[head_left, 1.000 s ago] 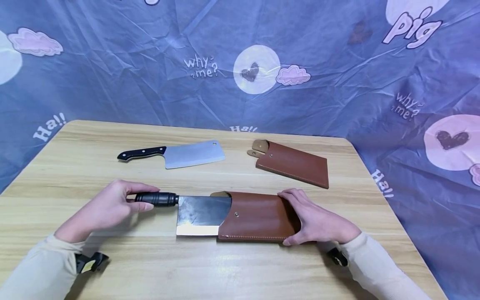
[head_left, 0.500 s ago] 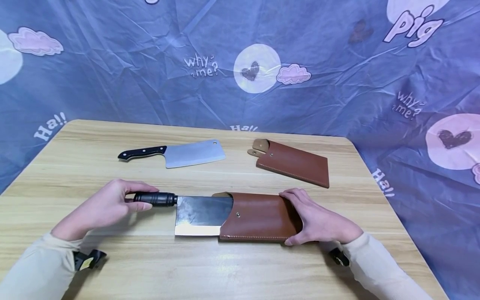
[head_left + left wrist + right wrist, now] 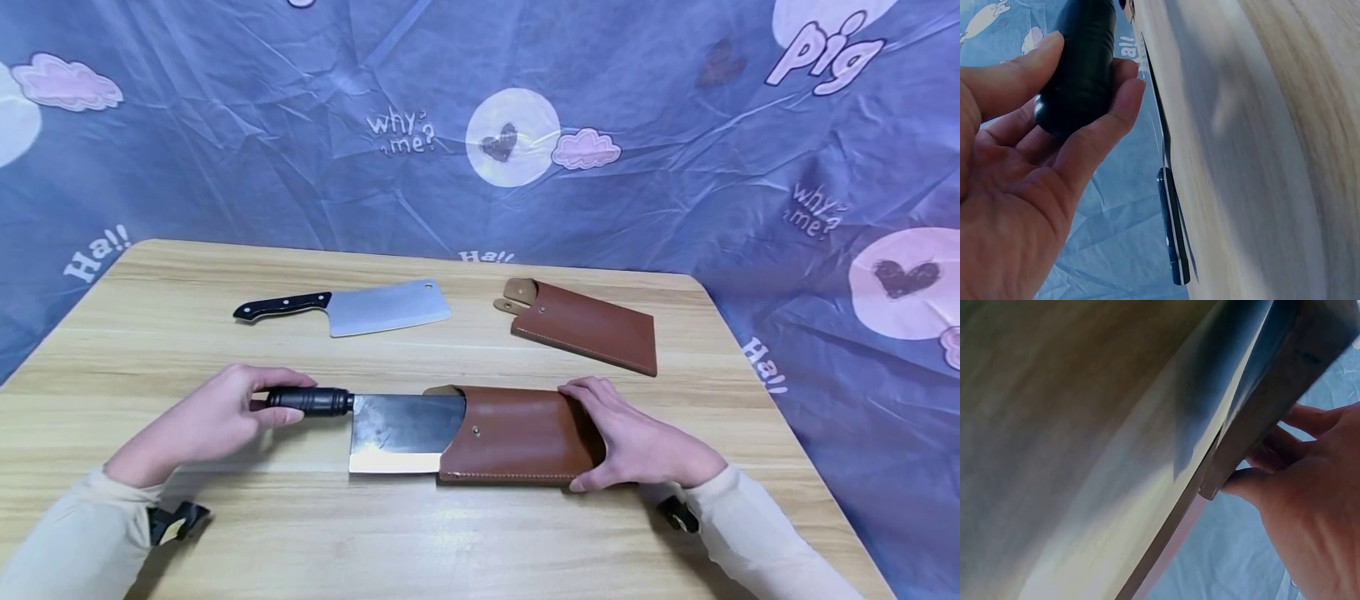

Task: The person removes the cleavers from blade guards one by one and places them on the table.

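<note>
My left hand (image 3: 217,417) grips the black ridged handle (image 3: 315,401) of a cleaver, thumb on the near side and fingers behind; the left wrist view shows the same handle (image 3: 1085,69) between thumb and fingers. The cleaver's dark blade (image 3: 405,425) points right, its front part hidden inside a brown leather sheath (image 3: 517,433). Across the sheath's right end, my right hand (image 3: 637,437) holds it with the thumb on the near edge and fingers on the far edge. From the right wrist, the sheath's edge (image 3: 1260,406) appears tilted off the tabletop.
Behind the hands, a second cleaver (image 3: 390,310) with a black riveted handle lies flat on the wooden table (image 3: 480,542). To its right lies another brown sheath (image 3: 592,329) with its strap undone. A blue printed cloth (image 3: 300,125) hangs behind the table.
Over the second, the left hand and cleaver have shifted very slightly left, and the sheath and right hand slightly right. Both grips stay the same.
</note>
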Demonstrator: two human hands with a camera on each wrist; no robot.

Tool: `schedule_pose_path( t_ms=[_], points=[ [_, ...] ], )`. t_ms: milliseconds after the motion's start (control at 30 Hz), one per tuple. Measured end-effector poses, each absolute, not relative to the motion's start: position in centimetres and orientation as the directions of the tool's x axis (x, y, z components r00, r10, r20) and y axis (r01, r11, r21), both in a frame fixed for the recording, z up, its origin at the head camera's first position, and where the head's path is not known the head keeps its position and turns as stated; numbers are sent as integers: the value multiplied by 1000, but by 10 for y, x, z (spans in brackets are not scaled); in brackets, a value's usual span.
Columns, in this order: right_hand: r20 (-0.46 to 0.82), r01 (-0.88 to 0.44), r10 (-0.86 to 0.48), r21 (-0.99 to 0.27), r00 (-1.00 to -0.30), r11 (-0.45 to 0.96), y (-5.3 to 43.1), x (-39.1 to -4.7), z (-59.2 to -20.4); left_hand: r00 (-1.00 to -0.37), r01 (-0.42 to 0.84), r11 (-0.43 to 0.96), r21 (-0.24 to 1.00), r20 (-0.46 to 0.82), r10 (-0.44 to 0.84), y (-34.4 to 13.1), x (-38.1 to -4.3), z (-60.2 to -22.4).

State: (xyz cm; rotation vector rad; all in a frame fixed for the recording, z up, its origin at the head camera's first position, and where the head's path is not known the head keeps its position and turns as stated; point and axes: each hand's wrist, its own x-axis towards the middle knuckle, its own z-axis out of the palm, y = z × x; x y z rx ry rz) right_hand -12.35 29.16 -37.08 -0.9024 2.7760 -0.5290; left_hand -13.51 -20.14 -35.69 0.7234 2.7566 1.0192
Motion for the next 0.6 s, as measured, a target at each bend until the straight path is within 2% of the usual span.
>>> schedule_pose_path(
  t_ms=[600],
  points=[
    [-56,-518,-584,-397,-810,757,296,-124,-370,-915,316,641,700,47,400,-213,-134,-357]
  ],
)
